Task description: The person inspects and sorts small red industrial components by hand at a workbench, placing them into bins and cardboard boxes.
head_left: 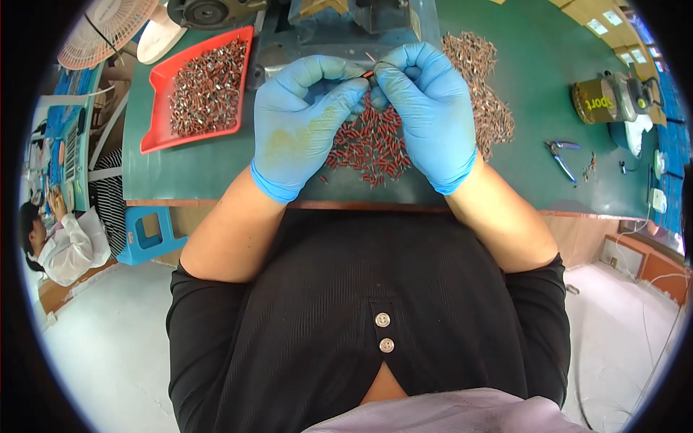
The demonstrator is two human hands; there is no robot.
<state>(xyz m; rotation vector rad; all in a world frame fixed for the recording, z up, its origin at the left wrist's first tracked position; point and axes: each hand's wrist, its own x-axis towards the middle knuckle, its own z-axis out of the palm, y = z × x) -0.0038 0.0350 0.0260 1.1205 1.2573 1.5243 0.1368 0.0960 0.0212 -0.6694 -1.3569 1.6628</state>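
My left hand (299,123) and my right hand (433,108), both in blue gloves, meet in front of a dark machine (278,54). Their thumbs and forefingers pinch a small red part (369,73) between them, with a thin pinkish wire sticking up beside the right fingertips. The fingers hide much of the part, so its exact kind cannot be made out. Yellowish stains mark the left glove. Below the fingertips, a loose heap of small red parts with wire leads (372,148) lies on the green tabletop (527,108).
A red scoop-shaped tray (160,108) full of similar parts stands left. Right of my hands spreads a brownish pile of parts (487,101). Farther right lie blue-handled cutters (563,159) and a jar (595,101). A fan (108,29), blue stool (130,249) and seated person (68,242) are left.
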